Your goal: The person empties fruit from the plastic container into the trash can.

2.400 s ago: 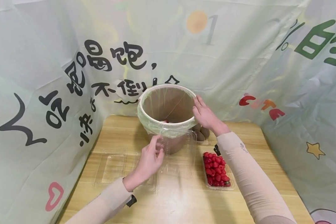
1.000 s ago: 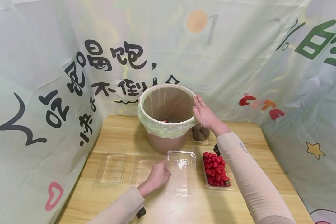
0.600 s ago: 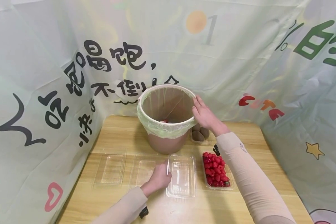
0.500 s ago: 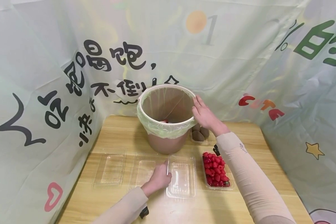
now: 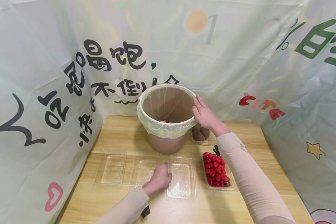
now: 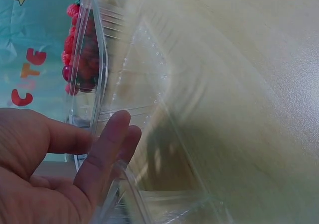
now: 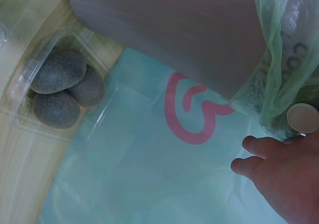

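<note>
Head view: left hand (image 5: 159, 179) pinching left edge of clear container (image 5: 182, 182), which is lying flat on table (image 5: 95, 199) in front of lined bin (image 5: 166, 143), between clear tray (image 5: 145, 167) and boxed red berries (image 5: 216, 169). Right hand (image 5: 208, 117) resting on bin's rim, fingers straight, unclenched.
Left wrist view: container's rim running between left hand's digits.
Right wrist view: right hand touching near bin's rim; dark rounded objects (image 7: 60, 72) sitting in clear box (image 7: 45, 133) near bin.

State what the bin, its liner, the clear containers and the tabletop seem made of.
Bin: probably matte plastic; smooth, opaque wall. Liner: thin plastic film, slightly glossy; crinkled and translucent green. Clear containers: likely thin, glossy plastic; transparent with bright highlights. Tabletop: wood or printed laminate, with grain and sheen; I can't tell which.
</note>
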`<state>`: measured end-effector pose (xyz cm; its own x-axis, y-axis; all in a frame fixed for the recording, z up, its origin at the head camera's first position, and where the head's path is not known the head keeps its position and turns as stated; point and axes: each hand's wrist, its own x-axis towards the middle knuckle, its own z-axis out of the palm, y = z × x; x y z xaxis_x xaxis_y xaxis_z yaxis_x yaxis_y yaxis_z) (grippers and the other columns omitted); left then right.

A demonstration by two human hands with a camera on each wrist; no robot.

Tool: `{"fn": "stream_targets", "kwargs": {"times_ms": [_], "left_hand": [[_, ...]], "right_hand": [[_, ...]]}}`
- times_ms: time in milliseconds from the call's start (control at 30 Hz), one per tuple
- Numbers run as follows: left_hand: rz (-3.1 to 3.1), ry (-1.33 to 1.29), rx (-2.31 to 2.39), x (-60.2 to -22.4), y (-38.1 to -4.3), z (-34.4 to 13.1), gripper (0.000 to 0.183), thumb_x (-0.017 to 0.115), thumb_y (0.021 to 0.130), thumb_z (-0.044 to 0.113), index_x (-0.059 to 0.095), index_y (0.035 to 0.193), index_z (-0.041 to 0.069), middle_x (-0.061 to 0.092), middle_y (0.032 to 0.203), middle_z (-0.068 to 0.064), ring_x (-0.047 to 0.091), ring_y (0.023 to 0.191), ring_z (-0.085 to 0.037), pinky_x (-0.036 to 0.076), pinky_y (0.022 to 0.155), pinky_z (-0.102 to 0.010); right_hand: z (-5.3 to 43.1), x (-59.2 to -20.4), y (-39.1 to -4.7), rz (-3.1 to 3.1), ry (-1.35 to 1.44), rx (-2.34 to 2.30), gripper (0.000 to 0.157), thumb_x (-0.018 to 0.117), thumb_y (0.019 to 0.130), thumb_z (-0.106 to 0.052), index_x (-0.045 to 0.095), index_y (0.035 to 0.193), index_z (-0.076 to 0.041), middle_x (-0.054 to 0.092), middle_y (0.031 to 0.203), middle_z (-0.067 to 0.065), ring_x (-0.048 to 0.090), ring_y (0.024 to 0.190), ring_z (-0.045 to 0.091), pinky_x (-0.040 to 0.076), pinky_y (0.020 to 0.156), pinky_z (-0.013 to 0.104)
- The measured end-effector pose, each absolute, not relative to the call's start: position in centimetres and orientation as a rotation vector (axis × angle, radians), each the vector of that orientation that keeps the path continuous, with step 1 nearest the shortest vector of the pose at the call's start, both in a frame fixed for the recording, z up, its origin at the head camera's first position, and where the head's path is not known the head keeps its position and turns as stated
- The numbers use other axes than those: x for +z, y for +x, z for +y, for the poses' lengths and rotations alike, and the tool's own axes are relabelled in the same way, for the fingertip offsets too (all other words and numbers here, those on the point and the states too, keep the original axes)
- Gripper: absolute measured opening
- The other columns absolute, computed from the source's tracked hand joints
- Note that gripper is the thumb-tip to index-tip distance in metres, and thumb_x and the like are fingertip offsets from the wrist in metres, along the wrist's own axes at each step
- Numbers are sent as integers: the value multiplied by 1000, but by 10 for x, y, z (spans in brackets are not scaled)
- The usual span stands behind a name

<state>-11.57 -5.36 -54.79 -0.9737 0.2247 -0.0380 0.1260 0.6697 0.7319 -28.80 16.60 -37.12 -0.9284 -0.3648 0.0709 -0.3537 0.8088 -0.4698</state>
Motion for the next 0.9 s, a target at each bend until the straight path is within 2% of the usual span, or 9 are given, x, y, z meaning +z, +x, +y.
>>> {"fn": "stream_targets", "kwargs": {"times_ms": [100, 200, 267, 400, 467, 567, 633, 767, 900], "left_hand": [[2736, 282, 1230, -548, -115, -54, 59, 68, 86, -4, 48, 136, -29, 69, 88, -34, 68, 71, -32, 62, 92, -54], [2721, 277, 1248, -548, -114, -55, 58, 66, 88, -1, 48, 137, -28, 62, 65, -18, 53, 49, -17, 63, 69, -43], [2705, 264, 1279, -547, -114, -57, 51, 64, 90, 1, 53, 132, -27, 56, 54, -12, 40, 39, -8, 52, 49, -33], [2672, 229, 1357, -542, -119, -62, 31, 62, 94, 2, 64, 111, -24, 60, 57, -18, 28, 36, -2, 32, 37, -21], [2661, 207, 1381, -538, -123, -66, 30, 61, 95, 2, 65, 113, -22, 59, 56, -14, 28, 37, -1, 29, 37, -18], [2652, 182, 1412, -531, -129, -75, 44, 60, 95, 1, 57, 133, -22, 45, 49, 1, 31, 39, -2, 28, 37, -15], [2655, 175, 1430, -524, -134, -82, 46, 60, 95, -1, 56, 137, -19, 44, 53, 7, 35, 42, -4, 30, 38, -15], [2708, 154, 1433, -507, -147, -102, 37, 62, 94, 0, 65, 129, -13, 64, 69, -4, 50, 52, -9, 44, 45, -18], [2848, 92, 1367, -480, -168, -129, 30, 65, 93, 2, 71, 120, -9, 76, 94, -17, 67, 71, -18, 61, 66, -30]], "right_hand": [[166, -371, -288, 2964, -584, -766, 69, 15, 111, -41, 6, 169, -4, -4, 178, 16, 2, 166, 35, 7, 133, 60], [165, -371, -288, 2963, -580, -775, 69, 16, 111, -41, 7, 169, -4, -4, 178, 16, 2, 166, 35, 7, 133, 60], [165, -371, -288, 2962, -580, -779, 69, 16, 111, -41, 7, 169, -4, -4, 178, 16, 3, 165, 35, 8, 133, 60], [165, -372, -288, 2962, -579, -788, 69, 16, 111, -41, 8, 169, -4, -3, 178, 16, 3, 165, 35, 8, 133, 60], [165, -372, -289, 2960, -579, -788, 69, 16, 111, -40, 8, 169, -4, -3, 178, 17, 3, 165, 35, 7, 133, 60], [166, -372, -289, 2958, -575, -789, 69, 16, 111, -40, 7, 169, -4, -4, 178, 16, 3, 165, 35, 7, 133, 60], [166, -372, -289, 2958, -578, -787, 69, 16, 111, -40, 7, 169, -4, -4, 178, 17, 3, 165, 35, 7, 133, 60], [165, -371, -289, 2961, -593, -772, 69, 15, 111, -40, 7, 169, -3, -4, 178, 18, 3, 165, 36, 8, 133, 60], [166, -370, -289, 2957, -592, -761, 69, 16, 112, -40, 6, 168, -2, -4, 178, 18, 3, 165, 36, 8, 133, 60]]}}
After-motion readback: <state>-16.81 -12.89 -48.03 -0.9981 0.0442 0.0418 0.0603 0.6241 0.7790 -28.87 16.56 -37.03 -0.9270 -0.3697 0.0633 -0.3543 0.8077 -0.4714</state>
